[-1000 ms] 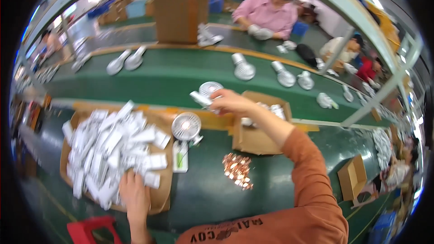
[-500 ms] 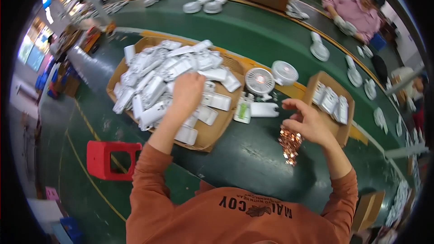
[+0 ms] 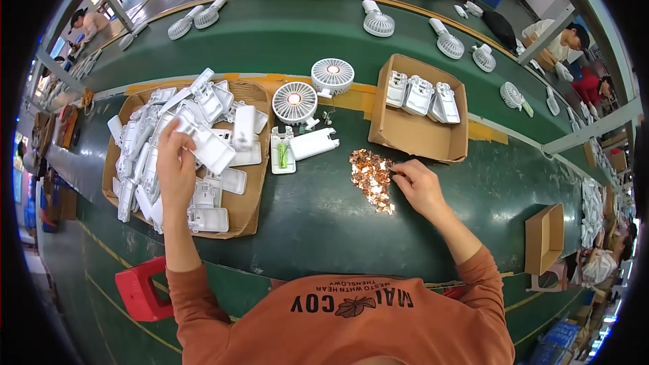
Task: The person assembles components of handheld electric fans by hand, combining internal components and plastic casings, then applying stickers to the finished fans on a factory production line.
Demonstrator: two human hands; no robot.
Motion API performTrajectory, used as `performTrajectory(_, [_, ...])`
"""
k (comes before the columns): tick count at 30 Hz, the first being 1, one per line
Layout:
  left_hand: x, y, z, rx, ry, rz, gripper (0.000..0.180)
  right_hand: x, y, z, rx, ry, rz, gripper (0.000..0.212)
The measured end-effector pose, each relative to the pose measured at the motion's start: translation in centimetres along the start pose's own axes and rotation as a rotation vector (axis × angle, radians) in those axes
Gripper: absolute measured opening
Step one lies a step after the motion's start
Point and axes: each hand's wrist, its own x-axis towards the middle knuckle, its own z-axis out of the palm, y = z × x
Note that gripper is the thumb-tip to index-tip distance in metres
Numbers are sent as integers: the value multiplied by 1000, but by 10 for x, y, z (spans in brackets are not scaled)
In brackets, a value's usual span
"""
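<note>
My left hand (image 3: pixel 174 165) grips a white plastic casing (image 3: pixel 211 150) over the heap of similar casings (image 3: pixel 145 142) in a shallow cardboard tray (image 3: pixel 251 220). At the right edge of a pile of small shiny copper-coloured metal pieces (image 3: pixel 370 179), my right hand (image 3: pixel 420 190) has its thumb and forefinger pinched together. Whatever sits between those fingertips is too small to make out. Between the hands lie a casing half with a green part (image 3: pixel 282 154) and a white handle shell (image 3: pixel 314 143). Two round white fan heads (image 3: pixel 295 103) rest behind them.
A cardboard box (image 3: pixel 419 140) with several white casings stands at the right. Beyond it runs a green conveyor belt (image 3: pixel 277 37) carrying white handheld fans (image 3: pixel 378 23). A small carton (image 3: pixel 545 240) sits far right, a red stool (image 3: pixel 143 289) at lower left. Co-workers are across the belt.
The view has turned, shifting the scene leftward. My left hand has lifted a casing from the heap. My right hand, earlier above the copper pieces with fingers apart, is now pinched at the pile's edge.
</note>
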Motion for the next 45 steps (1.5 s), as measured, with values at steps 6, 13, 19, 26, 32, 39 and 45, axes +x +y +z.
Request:
performTrajectory(6, [-40,63,6,-1674,-450,-545,6,8,1,10,-37,11,2,11])
performTrajectory(13, [-76,115,58,-1896,-736,-917,26,7,-3,3,-23,-38,95,8])
performTrajectory(19, [-78,131,88,-1982,-809,-1179,26,5,-2,2,-69,-62,76,9])
performTrajectory(26, [-88,141,93,-2118,-844,-1292,30,9,-7,4,-185,-72,11,6])
performTrajectory(32, [-86,157,91,-1873,-924,-1134,31,13,-6,8,-340,-101,-108,5])
performTrajectory(39, [-88,176,94,-1738,-964,-1060,34,9,-40,-2,-122,11,-170,6])
performTrajectory(45, [-89,190,93,-1718,-965,-954,41,5,-73,8,-13,94,-168,5])
